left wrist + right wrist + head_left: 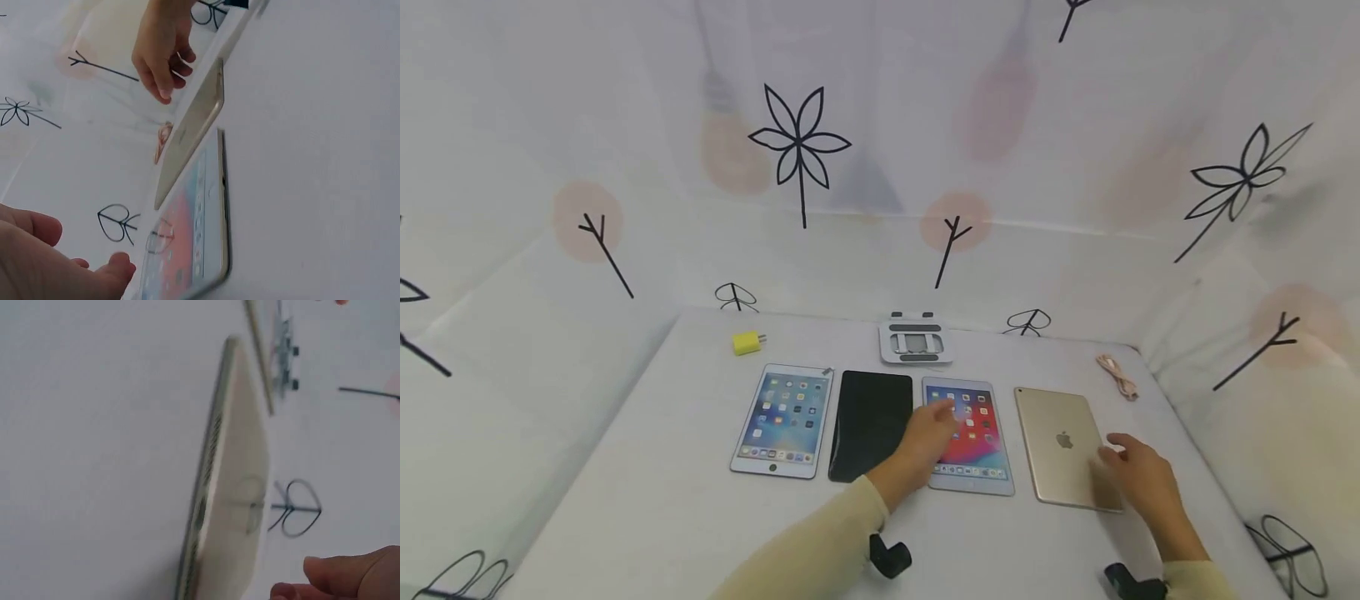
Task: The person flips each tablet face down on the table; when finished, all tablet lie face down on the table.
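White tablet (781,417) sits off left of the person's left hand (928,435), with a black slab (871,421) right beside that hand. Left hand's empty, thumb and fingers loosely apart, hanging over the tablet with the red-and-blue screen (977,446); can't tell if a fingertip touches it. The pale sleeve (820,546) behind slants in from the near left. Gold tablet (1054,450) lies back-up between the hands, right hand (1146,483) hovering by its right edge, fingers lightly bent, holding nothing. Pink cable (1118,377)'s out past the right hand.
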Demonstrator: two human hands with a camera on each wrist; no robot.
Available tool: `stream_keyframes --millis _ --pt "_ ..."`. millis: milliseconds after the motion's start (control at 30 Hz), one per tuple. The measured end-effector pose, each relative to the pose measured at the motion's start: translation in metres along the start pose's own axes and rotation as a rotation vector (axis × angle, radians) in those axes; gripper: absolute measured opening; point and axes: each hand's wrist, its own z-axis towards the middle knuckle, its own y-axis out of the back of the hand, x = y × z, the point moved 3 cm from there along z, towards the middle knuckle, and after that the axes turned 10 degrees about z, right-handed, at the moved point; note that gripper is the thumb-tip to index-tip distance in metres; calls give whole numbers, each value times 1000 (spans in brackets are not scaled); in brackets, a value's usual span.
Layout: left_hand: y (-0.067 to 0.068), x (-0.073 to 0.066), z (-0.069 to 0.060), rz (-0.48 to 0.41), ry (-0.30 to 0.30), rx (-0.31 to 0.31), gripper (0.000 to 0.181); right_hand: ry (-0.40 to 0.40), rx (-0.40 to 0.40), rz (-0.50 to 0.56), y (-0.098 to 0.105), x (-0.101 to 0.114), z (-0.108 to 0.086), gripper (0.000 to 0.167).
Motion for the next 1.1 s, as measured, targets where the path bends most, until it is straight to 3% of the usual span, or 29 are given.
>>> stream_keyframes --millis 100,200,300,400,733,900,1100 --pt "23 2 -1 88 16 -62 50 24 80 236 -17 27 -3 51" --pt "30 7 -4 99 47 -47 49 11 190 410 -38 51 -5 56" --pt "30 14 -6 103 59 -31 48 -18 273 493 -56 67 -5 59" --pt "29 20 -8 106 58 -27 47 -61 307 529 -70 75 -6 61" --pt "24 21 -10 75 39 -21 52 -126 319 606 -91 80 -8 63" --pt "24 17 -8 -21 51 -16 55 -122 321 643 -93 79 -9 63" --pt "24 14 -4 -102 84 8 53 -67 287 846 -85 85 -11 55"
